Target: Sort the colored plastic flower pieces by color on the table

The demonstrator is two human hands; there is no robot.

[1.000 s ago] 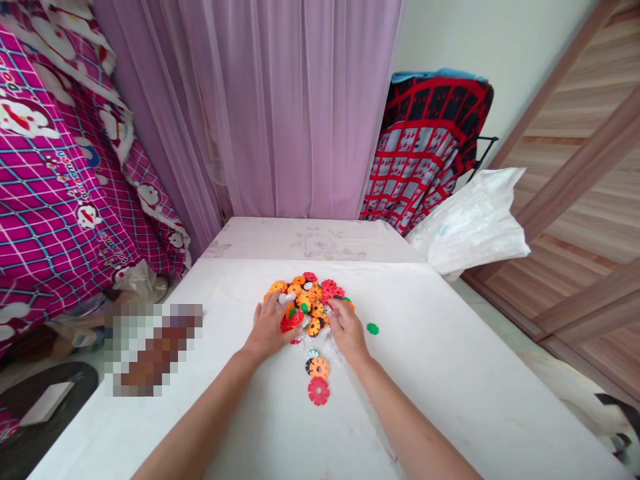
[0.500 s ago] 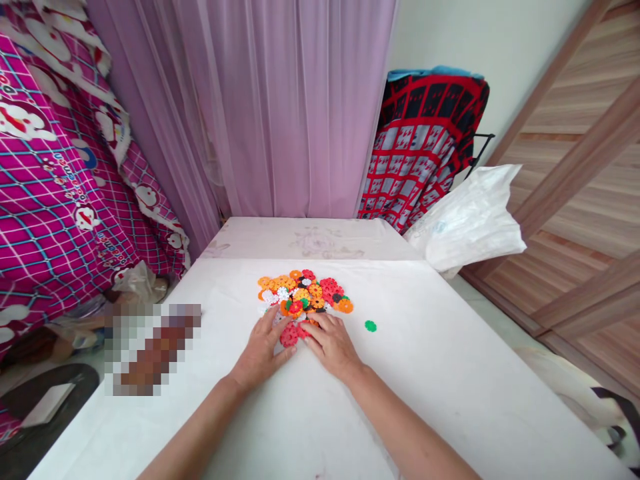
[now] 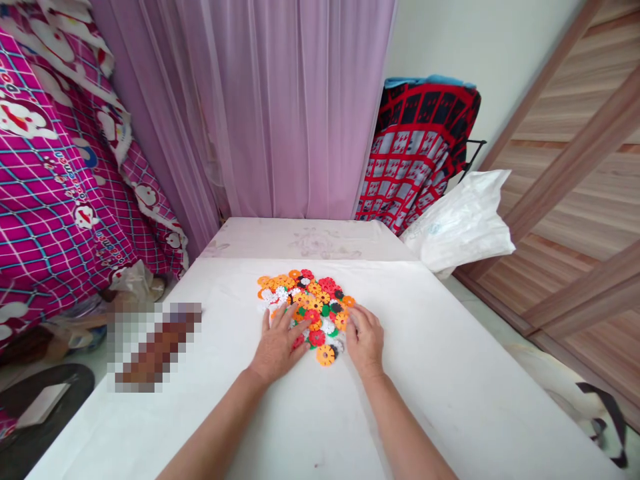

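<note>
A pile of flat plastic flower-shaped discs [image 3: 307, 303] in orange, red, green, white and black lies on the white table [image 3: 450, 373], near its middle. My left hand [image 3: 279, 343] lies flat on the pile's near left edge, fingers spread over the discs. My right hand [image 3: 365, 339] rests palm down at the pile's right edge, fingers slightly curled and touching the discs. An orange disc [image 3: 325, 355] sits between my two hands at the near edge.
A purple curtain [image 3: 280, 107] hangs behind the table. Pink patterned bedding [image 3: 55, 187] is on the left. A red and black checked cloth [image 3: 420, 147] and a white plastic bag [image 3: 460, 223] stand at the back right. A wooden door [image 3: 580, 187] is on the right.
My right hand has swept right to the pile's edge and the loose green disc is gathered in. The separate discs near me from a second ago have joined the pile.
</note>
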